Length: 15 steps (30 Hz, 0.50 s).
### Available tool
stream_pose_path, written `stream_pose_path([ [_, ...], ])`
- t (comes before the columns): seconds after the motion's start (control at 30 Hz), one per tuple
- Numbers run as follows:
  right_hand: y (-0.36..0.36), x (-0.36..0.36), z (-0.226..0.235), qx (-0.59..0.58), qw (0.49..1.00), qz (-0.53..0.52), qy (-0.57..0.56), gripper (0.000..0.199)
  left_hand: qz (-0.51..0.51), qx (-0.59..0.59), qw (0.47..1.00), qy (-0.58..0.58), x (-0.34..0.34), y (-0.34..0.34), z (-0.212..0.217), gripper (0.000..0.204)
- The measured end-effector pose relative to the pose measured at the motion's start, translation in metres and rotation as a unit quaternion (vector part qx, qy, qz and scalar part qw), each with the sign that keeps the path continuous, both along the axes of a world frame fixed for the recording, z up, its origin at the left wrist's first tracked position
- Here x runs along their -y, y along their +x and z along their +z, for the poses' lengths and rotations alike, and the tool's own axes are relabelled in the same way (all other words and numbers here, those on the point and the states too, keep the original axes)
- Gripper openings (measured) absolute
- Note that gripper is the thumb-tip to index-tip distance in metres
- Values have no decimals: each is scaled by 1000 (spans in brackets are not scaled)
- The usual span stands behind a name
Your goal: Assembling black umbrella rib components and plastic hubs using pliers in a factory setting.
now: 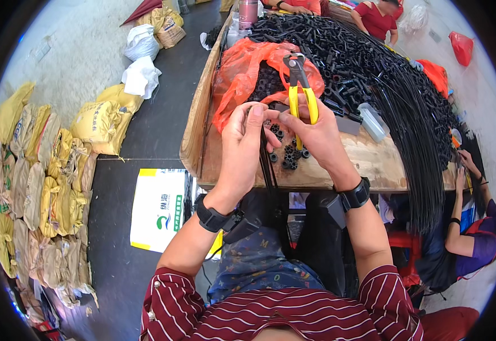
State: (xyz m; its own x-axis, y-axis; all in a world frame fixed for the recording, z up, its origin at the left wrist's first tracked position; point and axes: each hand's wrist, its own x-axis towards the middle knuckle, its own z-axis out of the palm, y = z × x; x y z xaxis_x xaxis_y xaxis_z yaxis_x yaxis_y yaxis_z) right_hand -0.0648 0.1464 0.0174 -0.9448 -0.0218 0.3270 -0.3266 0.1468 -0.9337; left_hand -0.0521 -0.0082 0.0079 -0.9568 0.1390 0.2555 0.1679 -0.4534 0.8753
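My left hand [245, 128] is closed around thin black strips [268, 170], which hang from it past the table edge. In my right hand [318, 136] are yellow-handled nippers [294, 96], their dark jaws pointing away from me. The two hands nearly meet at the fingertips; whatever tiny piece may be between them is too small to make out. Small black ring-shaped parts [293, 158] lie on the wooden table [350, 177] beneath my hands. Just beyond, an orange-red plastic bag [237, 71] holds more black parts.
A large heap of black plastic parts [344, 40] covers the far table. Long black strips [415, 153] droop over the right edge beside a clear plastic box [374, 122]. Sacks [49, 193] are stacked at left; a white printed sack [160, 204] lies nearby. Other people work around the table.
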Motion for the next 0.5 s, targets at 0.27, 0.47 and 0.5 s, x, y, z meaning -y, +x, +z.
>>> stream_pose_path([
  [0.27,14,1,7,-117,964,-149,186,26,-16,-14,998,-53,-7,-4,4,33],
  [0.47,19,-9,3,-278,907,-174,264,28,-63,28,998,11,-15,-5,8,37],
  [0.5,20,-9,2,-237,935,-160,211,28,-64,28,998,10,-14,-4,8,37],
])
